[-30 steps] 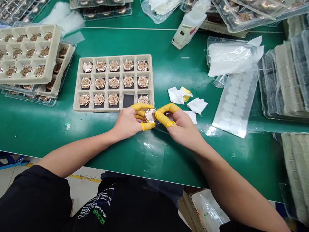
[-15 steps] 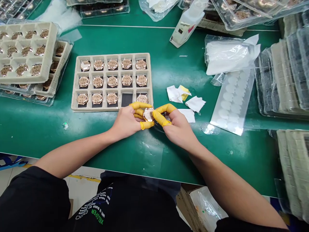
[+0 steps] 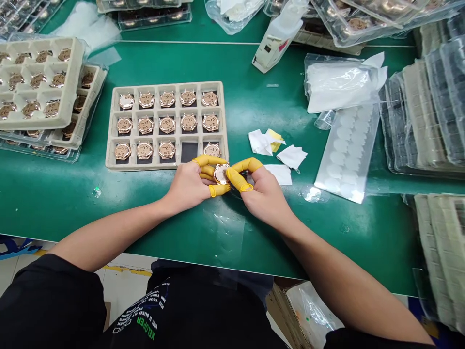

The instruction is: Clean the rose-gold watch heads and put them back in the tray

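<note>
Between my two hands is a rose-gold watch case (image 3: 221, 173), its round back facing up. My left hand (image 3: 192, 182) grips it by the edge, with yellow finger cots on its fingers and thumb. Also in yellow cots, the thumb and fingers of my right hand (image 3: 256, 186) close on the watch case's right side; whatever else they may pinch is hidden. Just beyond my left hand lies a beige compartment tray (image 3: 165, 167) of similar watch cases, backs up. One front-row compartment shows only its dark bottom. The back-left watch case (image 3: 126, 101) has a whitish back.
White cloth pieces (image 3: 291, 157) and a yellow scrap (image 3: 276, 138) lie right of the tray. Farther right are a sheet of round white stickers (image 3: 347, 155) and a bag of white wipes (image 3: 339, 85). A white bottle (image 3: 278, 39) stands behind. Stacked trays (image 3: 36, 121) flank both sides.
The whole view has shifted slightly. Both hands stay on the watch case, and my right thumb and fingers have moved a little across its back.
</note>
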A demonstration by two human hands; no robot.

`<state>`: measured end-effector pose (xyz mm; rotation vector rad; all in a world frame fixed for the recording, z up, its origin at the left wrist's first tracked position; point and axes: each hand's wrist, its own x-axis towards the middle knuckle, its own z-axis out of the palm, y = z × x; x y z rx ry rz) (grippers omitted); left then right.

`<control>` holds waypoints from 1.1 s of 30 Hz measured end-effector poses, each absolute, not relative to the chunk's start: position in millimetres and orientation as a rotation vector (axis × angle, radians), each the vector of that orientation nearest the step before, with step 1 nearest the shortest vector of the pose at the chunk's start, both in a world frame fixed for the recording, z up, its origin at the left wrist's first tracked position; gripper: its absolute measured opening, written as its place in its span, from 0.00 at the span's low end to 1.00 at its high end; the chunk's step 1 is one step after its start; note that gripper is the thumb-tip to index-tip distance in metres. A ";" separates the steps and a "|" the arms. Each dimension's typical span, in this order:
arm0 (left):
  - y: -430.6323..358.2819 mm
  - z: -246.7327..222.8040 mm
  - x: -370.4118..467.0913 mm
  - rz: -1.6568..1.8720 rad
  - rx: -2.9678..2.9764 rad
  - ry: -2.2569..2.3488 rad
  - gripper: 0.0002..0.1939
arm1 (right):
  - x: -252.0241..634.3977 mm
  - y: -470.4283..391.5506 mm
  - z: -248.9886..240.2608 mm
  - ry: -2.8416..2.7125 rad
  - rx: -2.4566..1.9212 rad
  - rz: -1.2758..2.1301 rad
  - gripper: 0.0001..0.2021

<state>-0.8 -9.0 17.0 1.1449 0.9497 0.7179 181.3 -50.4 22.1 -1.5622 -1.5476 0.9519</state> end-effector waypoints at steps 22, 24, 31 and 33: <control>-9.3 19.9 0.4 0.725 1.194 0.991 0.30 | 242.5 6.5 9.5 -1.815 -1.941 0.071 0.13; -9.2 20.1 0.0 0.722 1.192 0.999 0.30 | 244.2 5.8 19.4 -1.761 -1.957 0.015 0.14; -9.5 20.7 -0.8 0.723 1.189 0.989 0.31 | 267.1 2.2 35.9 -1.535 -2.289 0.023 0.18; -9.5 20.9 -0.9 0.720 1.185 0.990 0.31 | 270.0 0.5 29.2 -1.655 -2.272 0.192 0.19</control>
